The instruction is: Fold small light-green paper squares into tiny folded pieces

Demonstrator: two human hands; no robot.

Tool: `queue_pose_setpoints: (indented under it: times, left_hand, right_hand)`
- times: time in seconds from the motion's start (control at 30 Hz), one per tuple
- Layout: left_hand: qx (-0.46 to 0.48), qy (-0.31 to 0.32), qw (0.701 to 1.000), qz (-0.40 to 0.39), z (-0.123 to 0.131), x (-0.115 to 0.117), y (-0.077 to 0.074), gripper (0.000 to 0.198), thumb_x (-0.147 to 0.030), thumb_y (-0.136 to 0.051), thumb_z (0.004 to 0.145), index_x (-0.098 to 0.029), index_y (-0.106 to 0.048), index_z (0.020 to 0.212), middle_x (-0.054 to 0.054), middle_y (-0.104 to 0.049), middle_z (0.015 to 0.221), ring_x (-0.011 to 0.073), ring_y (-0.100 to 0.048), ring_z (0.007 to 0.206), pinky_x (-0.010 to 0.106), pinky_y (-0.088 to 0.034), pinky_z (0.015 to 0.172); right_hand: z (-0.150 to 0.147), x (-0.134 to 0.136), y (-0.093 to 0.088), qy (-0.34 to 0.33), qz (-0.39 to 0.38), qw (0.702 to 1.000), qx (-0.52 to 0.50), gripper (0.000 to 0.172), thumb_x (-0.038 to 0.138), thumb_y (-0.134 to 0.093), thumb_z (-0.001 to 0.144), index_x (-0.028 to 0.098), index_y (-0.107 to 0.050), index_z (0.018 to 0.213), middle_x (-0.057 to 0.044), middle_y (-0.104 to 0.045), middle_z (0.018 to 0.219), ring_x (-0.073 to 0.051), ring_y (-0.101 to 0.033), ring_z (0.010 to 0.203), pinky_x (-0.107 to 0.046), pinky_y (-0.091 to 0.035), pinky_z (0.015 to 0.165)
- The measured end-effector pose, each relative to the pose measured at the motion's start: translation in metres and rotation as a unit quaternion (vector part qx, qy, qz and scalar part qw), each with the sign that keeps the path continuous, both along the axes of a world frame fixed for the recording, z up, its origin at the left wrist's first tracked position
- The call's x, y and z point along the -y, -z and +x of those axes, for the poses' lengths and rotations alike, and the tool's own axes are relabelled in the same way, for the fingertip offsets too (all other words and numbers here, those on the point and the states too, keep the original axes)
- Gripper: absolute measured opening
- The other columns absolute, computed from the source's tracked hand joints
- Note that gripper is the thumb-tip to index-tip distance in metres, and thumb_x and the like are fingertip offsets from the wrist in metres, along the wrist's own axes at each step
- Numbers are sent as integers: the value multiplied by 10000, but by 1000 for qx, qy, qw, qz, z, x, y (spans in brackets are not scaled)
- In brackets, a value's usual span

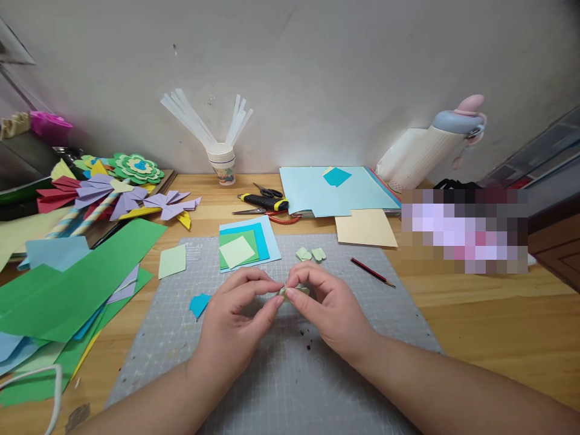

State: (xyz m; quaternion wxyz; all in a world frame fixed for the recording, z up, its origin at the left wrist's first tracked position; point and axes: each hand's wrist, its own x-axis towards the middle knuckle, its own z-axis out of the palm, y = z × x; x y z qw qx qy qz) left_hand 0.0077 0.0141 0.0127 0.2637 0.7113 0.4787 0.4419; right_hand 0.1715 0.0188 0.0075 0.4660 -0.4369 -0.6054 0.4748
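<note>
Between my two hands is a small piece of pale green paper (299,291), partly covered by my fingers. My left hand (242,311) pinches its left end with thumb and forefinger. On its right part, my right hand (328,302) presses with thumb and bent fingers. Just beyond lie small folded pale green paper pieces (318,254) on the grey cutting mat (181,350). A pale green paper square (236,251) tops a stack of green and blue sheets (270,241). Left of my left hand sits a bright blue paper scrap (198,305).
A red and black pencil (372,272) lies at right. Behind the mat are a black and yellow cutter (265,202), scissors (268,191), and paper cups (222,164) holding white strips. Paper flowers (137,168) and green sheets (86,284) crowd the left; a bottle (457,124) leans by the wall.
</note>
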Motion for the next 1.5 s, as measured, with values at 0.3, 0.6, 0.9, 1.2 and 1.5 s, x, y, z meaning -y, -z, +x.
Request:
queue_pose_setpoints:
  times: [0.3, 0.6, 0.9, 1.2, 1.5]
  left_hand:
    - [9, -46, 998, -32, -1, 2, 2, 42, -197, -620, 785, -220, -606, 817, 7, -650, 820, 157, -592, 763, 283, -475, 684]
    - [5, -1, 1000, 18, 0, 3, 1, 95, -140, -627, 779, -227, -660, 800, 0, -647, 819, 135, -606, 797, 250, -487, 720]
    - [13, -8, 1000, 24, 0, 3, 0, 87, -126, -625, 768, -205, -648, 738, -2, -644, 755, 129, -608, 735, 248, -487, 675]
    - [5, -13, 999, 50, -1, 4, -1, 103, -96, -614, 763, -196, -634, 746, 7, -631, 771, 130, -601, 724, 256, -484, 657]
    - [-40, 31, 982, 180, -8, 9, -5, 266, 12, -625, 731, -198, -660, 892, 7, -576, 790, 116, -550, 730, 249, -453, 657]
  right_hand:
    - [1, 0, 2, -9, 5, 1000, 5, 43, 223, -590, 808, 211, -590, 767, -9, -568, 851, -164, -542, 856, -298, -419, 800]
    - [0, 0, 2, -8, 1, 1000, 2, 45, 231, -593, 810, 214, -595, 769, -10, -566, 851, -164, -538, 853, -305, -420, 798]
    - [0, -1, 3, -16, 10, 1000, -17, 52, 225, -618, 795, 214, -607, 746, 1, -553, 827, -155, -538, 833, -303, -409, 789]
    - [1, 2, 3, 12, -32, 998, -53, 224, 263, -643, 770, 247, -523, 959, -9, -540, 956, -170, -511, 937, -312, -401, 850]
    - [1, 6, -4, -84, -277, 944, -155, 437, 482, -388, 882, 163, -502, 607, 4, -520, 542, -94, -473, 414, -215, -283, 408]
